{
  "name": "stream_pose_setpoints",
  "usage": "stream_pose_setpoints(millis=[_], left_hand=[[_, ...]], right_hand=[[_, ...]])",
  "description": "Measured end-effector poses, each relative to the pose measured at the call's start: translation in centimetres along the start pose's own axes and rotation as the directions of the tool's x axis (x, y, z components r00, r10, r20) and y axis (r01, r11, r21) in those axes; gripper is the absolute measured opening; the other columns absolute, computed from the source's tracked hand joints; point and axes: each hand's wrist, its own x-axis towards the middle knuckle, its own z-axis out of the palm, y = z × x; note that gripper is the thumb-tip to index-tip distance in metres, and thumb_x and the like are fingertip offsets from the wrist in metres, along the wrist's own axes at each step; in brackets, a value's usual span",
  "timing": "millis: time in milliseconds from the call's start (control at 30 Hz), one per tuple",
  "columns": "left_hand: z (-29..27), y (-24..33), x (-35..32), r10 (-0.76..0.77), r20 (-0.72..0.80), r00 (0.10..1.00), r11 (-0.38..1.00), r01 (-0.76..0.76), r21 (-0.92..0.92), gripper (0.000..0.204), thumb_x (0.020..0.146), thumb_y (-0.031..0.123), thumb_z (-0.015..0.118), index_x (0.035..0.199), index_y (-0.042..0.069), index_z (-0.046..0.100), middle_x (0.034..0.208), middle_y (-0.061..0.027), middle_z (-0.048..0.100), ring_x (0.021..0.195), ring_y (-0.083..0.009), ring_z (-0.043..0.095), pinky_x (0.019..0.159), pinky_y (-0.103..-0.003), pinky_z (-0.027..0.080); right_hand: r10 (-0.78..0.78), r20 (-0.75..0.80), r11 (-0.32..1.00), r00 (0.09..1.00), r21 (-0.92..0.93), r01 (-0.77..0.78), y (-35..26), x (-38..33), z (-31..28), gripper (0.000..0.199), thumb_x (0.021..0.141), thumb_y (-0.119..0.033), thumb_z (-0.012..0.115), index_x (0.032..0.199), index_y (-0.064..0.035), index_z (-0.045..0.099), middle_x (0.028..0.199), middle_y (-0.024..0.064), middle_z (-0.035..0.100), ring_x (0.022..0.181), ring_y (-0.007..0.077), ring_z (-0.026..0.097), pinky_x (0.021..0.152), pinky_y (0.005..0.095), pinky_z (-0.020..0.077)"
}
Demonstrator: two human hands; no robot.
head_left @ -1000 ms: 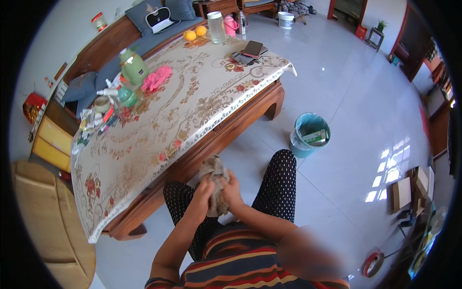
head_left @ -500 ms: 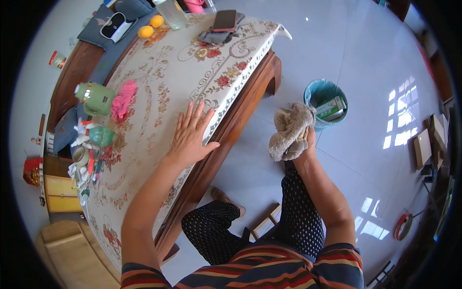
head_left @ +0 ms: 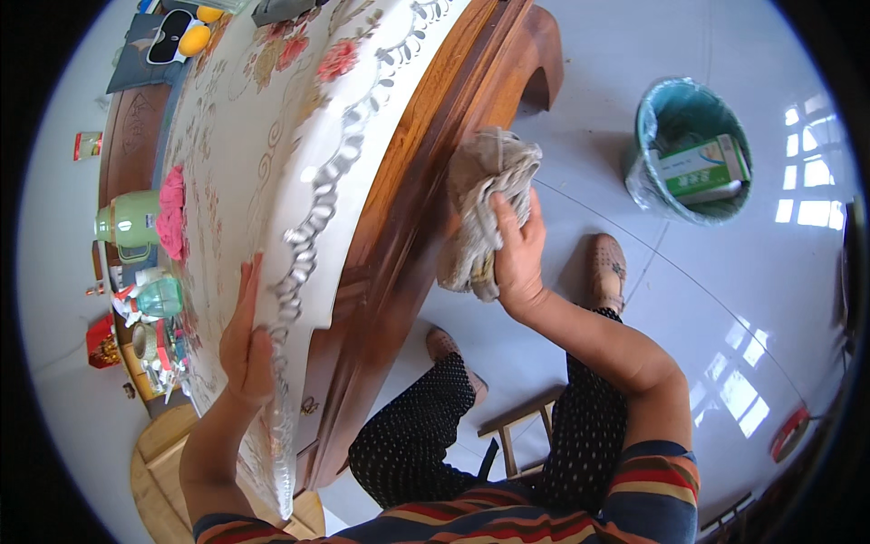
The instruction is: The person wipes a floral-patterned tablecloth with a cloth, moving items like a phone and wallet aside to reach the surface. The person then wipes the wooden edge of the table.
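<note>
Right hand [head_left: 517, 258] grips a bunched cloth [head_left: 485, 195] against the wooden table edge [head_left: 426, 172]; left hand [head_left: 246, 340], at 9 o'clock, lies flat and open on the tablecloth [head_left: 263, 154], holding nothing.

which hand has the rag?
The right hand: it presses the beige rag against the wooden table's side rail. The left hand lies flat on the floral tablecloth, holding nothing.

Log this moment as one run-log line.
left hand: flat on floral tablecloth | right hand: pressing grey rag against wooden table edge | teal bin: on floor
</note>
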Motion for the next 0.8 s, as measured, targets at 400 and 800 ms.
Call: stream_pose_setpoints(millis=[400,800], left_hand=[[-0.1,-0.8,-2.9,-0.174,-0.089,0.981,0.917,0.129,-0.377,0.053,0.097,0.024,0.037,0.137,-0.009,0.029,0.126,-0.0206,0.052,0.105,-0.0271,0.057,0.090,-0.038,0.046],[0.0,-1.0,-3.7,-0.147,-0.060,0.987,0.974,0.134,-0.185,0.051,0.096,0.034,0.043,0.115,-0.013,0.049,0.111,-0.0254,0.057,0.099,-0.0324,0.056,0.089,-0.042,0.041]], right_hand=[[-0.579,0.699,0.380,0.419,-0.222,0.898,4.0,4.4,0.2,0.029,0.078,-0.008,0.061,0.106,-0.0046,0.057,0.111,0.0112,0.057,0.110,0.0290,0.052,0.090,0.0447,0.0431],[-0.387,0.915,-0.188,0.111,-0.196,0.962,-0.7,18.1,-0.8,0.025,0.061,-0.008,0.060,0.085,-0.0131,0.058,0.094,0.0059,0.055,0.098,0.0244,0.055,0.092,0.0480,0.0404]])
